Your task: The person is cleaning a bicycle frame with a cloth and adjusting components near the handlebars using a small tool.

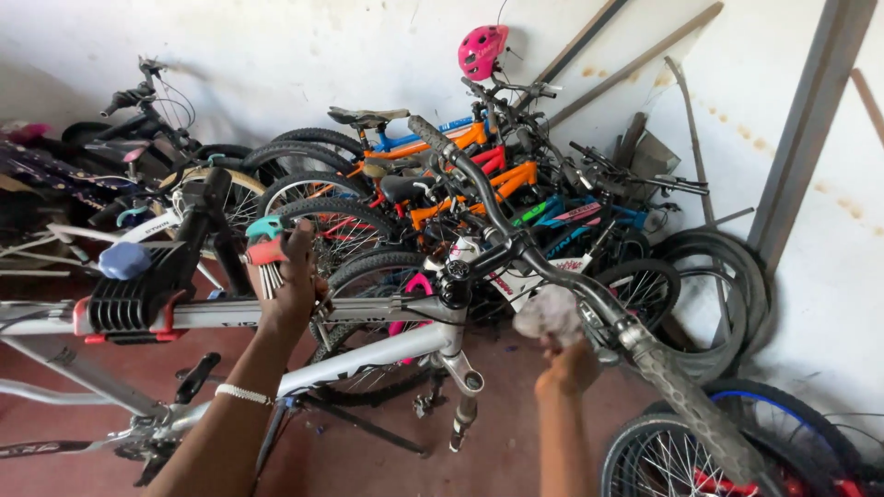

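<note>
A silver bike (368, 354) hangs off the floor, its top tube gripped in the black-and-red clamp (133, 304) of a repair stand, so the front end sits at working height with the fork ends free and no front wheel in them. The left hand (290, 285), a pale bead bracelet (244, 394) on its wrist, is raised just above the top tube and closed around a set of hex keys (267, 258); the red and teal holder sticks out above the fist and the metal keys hang down in front of it, bundled rather than fanned, so no single key looks picked out yet. The right hand (566, 364) comes up from below with its fingers bunched around a crumpled pale rag (551, 313), which it presses against the underside of the handlebar (552, 276) just beside the stem (458, 271). Held that way the rag meets the bar where grime would collect near the controls, and I'd judge it a wiping grip more than a carrying one. The bar runs diagonally from upper middle to lower right, ending in a knurled grey grip (695, 414) near the camera. Behind, a jumble of orange, blue and red bikes (479, 175) leans on the white wall, with a pink helmet (481, 51) hung above them, loose tyres (718, 285) stacked to the right and a spoked wheel (663, 460) low in the corner.
</note>
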